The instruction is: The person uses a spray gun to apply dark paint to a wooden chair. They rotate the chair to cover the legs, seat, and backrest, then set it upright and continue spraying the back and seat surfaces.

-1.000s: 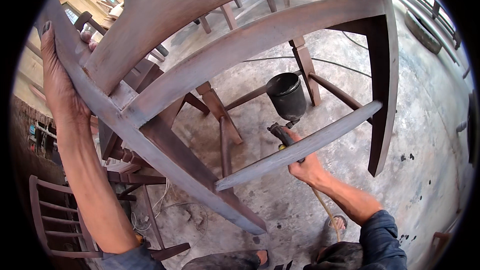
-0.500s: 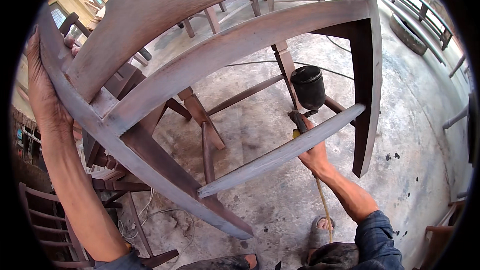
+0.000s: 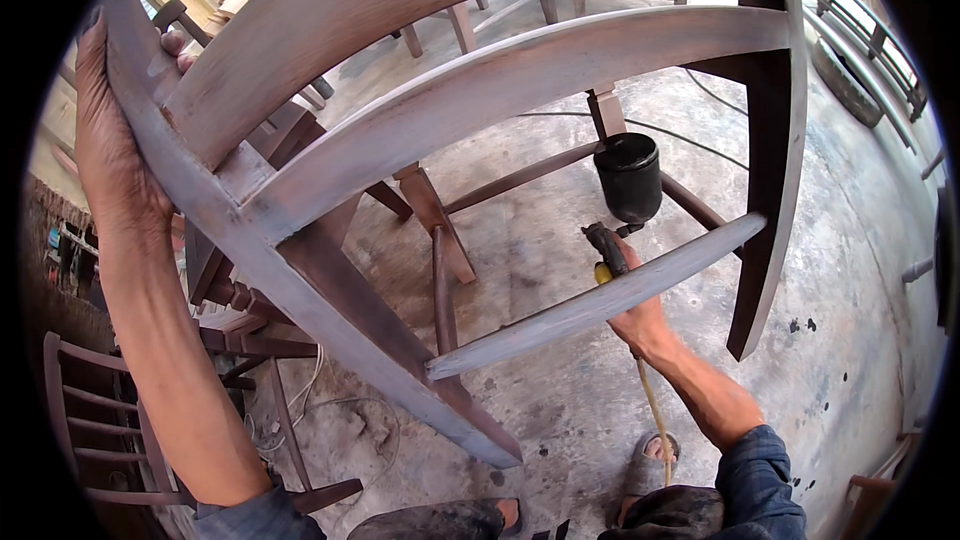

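A brown wooden chair [image 3: 520, 85] hangs tilted in front of me, its curved slats across the upper view and grey-looking patches on its surface. My left hand [image 3: 125, 160] is wrapped round its left post, with fingertips showing on the far side. Beyond the lower rail, my right hand [image 3: 640, 315] is closed round the handle of a spray gun [image 3: 608, 250]. A black cup [image 3: 630, 180] sits on top of the gun, and a yellowish hose [image 3: 652, 400] trails down from it. The rail hides part of the right hand and the gun's handle.
More brown chairs stand about: a slatted one [image 3: 100, 420] at lower left and several legs [image 3: 460, 25] at the far side. A dark cable [image 3: 690, 143] crosses the concrete floor [image 3: 540, 280]. A tire [image 3: 848, 85] lies at far right. My sandalled foot [image 3: 655, 455] is below.
The chair and its surroundings sit slightly further right in the view. Relative to the chair, the spray gun has shifted a little left. Both hands keep their grip.
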Demonstrator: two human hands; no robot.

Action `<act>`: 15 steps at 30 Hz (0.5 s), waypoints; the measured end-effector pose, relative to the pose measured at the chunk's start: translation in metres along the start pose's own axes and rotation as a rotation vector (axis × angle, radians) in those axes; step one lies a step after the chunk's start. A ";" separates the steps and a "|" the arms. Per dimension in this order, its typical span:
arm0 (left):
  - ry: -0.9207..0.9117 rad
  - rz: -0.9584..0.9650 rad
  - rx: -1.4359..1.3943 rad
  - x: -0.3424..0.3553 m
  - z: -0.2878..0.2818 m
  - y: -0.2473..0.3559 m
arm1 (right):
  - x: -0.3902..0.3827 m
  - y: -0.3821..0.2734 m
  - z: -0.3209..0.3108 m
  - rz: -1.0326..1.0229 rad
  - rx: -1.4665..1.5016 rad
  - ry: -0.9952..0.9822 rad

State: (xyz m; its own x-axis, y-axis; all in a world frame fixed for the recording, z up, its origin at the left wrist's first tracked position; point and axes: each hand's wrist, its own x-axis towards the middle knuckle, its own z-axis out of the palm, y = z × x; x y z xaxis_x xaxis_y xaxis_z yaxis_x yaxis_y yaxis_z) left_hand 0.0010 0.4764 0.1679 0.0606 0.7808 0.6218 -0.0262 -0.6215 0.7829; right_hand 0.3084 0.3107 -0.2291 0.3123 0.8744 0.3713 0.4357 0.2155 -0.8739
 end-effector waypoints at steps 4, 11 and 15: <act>-0.027 -0.001 0.009 0.000 -0.005 0.003 | -0.001 -0.010 0.018 0.036 0.072 -0.117; -0.043 0.001 -0.013 -0.001 -0.005 0.002 | -0.005 -0.028 0.041 0.095 0.120 -0.262; -0.078 0.004 -0.017 -0.001 -0.007 0.002 | -0.002 -0.037 0.043 0.117 0.168 -0.346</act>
State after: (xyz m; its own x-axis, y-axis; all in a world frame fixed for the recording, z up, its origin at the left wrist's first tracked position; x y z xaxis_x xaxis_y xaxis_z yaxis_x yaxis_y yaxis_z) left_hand -0.0059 0.4747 0.1684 0.1383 0.7707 0.6220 -0.0438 -0.6226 0.7813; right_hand 0.2551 0.3196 -0.2107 0.0366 0.9858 0.1641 0.2613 0.1491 -0.9537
